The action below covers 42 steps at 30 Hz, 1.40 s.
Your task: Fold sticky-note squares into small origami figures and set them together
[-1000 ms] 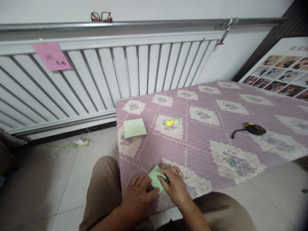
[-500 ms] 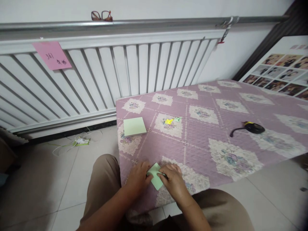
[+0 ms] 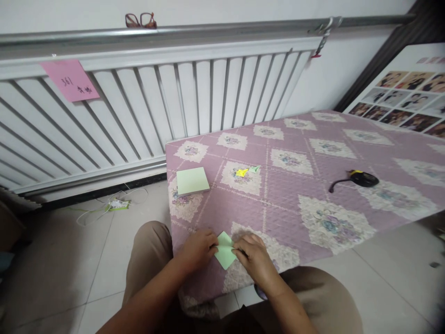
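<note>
A light green square of paper [image 3: 225,256] lies with one corner toward me near the table's front edge, a crease running across its middle. My left hand [image 3: 200,248] pinches its left corner, and my right hand [image 3: 251,254] pinches the right corner. Farther back on the left rests a pad of pale green paper sheets [image 3: 192,181]. Beyond my hands sit two small folded paper pieces, a yellow one [image 3: 242,172] and a green one [image 3: 255,169].
A purple flowered cloth covers the table [image 3: 278,204]. Toward the right lies a black object with a thin curved tail [image 3: 363,178]. Behind stands a white radiator [image 3: 194,97] with a pink note [image 3: 71,81]; glasses [image 3: 141,20] rest on the pipe above. A power strip [image 3: 118,204] is on the floor.
My fingers have drawn outward from the paper's middle to its side corners, so more of the sheet and its crease shows. The whole view has shifted slightly.
</note>
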Motion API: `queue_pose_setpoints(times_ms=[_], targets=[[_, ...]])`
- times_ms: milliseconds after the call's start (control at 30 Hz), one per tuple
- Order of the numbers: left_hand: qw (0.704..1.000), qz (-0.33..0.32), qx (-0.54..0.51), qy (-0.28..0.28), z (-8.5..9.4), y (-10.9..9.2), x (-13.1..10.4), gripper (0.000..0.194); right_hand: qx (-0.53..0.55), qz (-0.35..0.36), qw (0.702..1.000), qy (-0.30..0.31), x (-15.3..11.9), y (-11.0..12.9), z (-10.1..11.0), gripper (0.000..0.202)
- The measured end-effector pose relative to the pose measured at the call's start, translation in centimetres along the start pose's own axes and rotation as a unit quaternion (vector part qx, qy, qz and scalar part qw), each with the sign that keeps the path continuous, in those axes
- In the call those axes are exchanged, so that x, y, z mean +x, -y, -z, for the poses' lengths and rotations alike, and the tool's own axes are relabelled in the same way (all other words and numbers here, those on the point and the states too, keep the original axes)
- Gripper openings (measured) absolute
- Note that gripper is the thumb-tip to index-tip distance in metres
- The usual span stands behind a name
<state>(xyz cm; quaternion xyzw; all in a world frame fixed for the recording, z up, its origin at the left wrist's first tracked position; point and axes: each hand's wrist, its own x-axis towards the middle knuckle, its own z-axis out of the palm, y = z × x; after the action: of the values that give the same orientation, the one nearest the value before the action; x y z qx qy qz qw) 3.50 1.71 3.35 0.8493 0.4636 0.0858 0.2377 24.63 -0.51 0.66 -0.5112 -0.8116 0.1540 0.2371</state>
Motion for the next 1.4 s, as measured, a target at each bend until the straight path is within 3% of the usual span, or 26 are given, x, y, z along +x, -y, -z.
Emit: queue_pose_setpoints(times_ms=[500,600,767,967,1400], targets=[[0.998,-0.026,0.043,-0.027,-1.8,0.7,-0.8,0.017,-0.002,0.036,0.999,-0.025,-1.2,-0.7,-0.7,0.009],[0.998,-0.035,0.041,-0.026,-1.9,0.8,-0.7,0.018,-0.005,0.016,1.000,-0.026,-1.1,-0.4,-0.4,0.004],[0.997,-0.040,0.049,-0.037,-2.1,1.0,-0.8,0.018,-0.024,-0.052,0.998,-0.042,-0.6,0.9,0.0,0.038],[0.998,-0.036,0.041,-0.029,-2.2,1.1,-0.9,0.021,-0.025,-0.094,0.994,-0.040,0.0,1.9,-0.3,0.034],[0.998,-0.047,0.016,-0.044,-3.1,1.8,-0.9,0.020,0.012,-0.133,0.990,-0.036,0.2,1.3,-0.7,0.031]])
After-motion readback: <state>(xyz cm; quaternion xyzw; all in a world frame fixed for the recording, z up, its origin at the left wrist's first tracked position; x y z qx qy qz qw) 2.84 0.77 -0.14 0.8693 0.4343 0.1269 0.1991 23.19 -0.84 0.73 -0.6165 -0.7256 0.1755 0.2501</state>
